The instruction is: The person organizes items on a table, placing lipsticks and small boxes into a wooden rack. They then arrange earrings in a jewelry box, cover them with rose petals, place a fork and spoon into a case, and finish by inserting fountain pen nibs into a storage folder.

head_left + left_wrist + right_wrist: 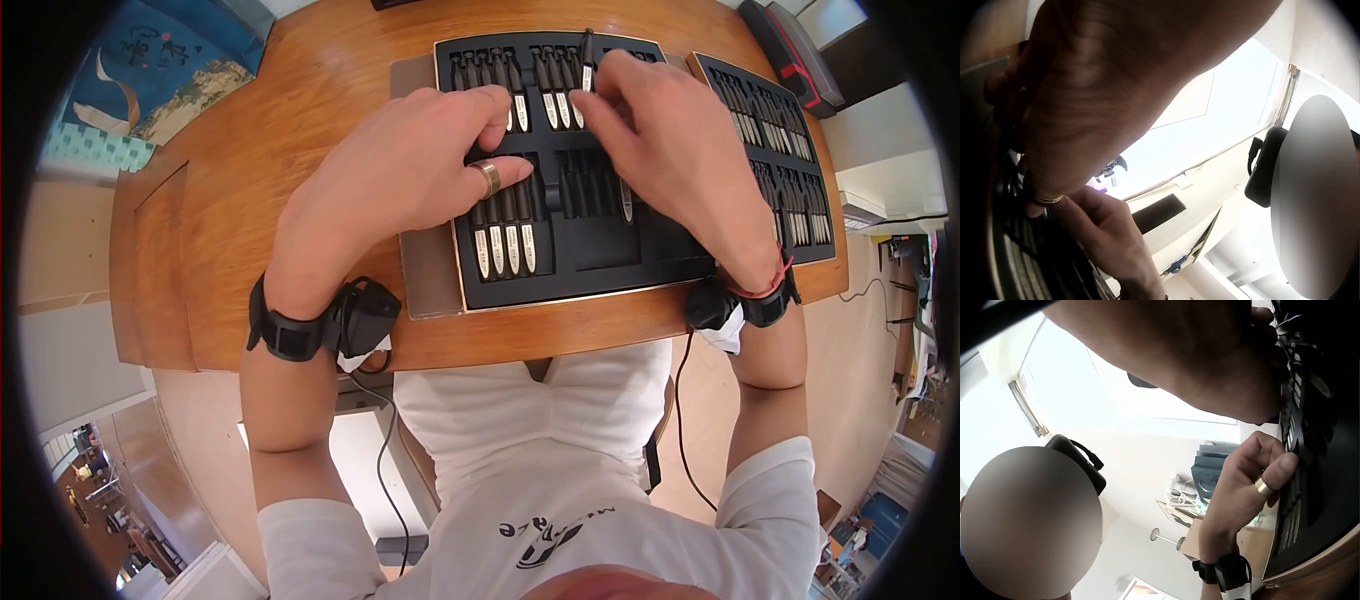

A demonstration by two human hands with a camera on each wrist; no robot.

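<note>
A black tray holds rows of slim black sticks with white labelled ends. My right hand is over its upper right part, thumb and fingers pinching a labelled black stick that sticks out above its neighbours. At the upper left of the tray, my ringed left hand rests with bent fingers near the sticks, thumb and index finger apart, no stick visibly gripped. The left hand also shows beside the tray in the right wrist view; the right hand shows in the left wrist view.
A second filled black tray lies to the right on the wooden table. A blue bag stands at the upper left, and a black and red case is at the upper right. Cables hang from both wrists.
</note>
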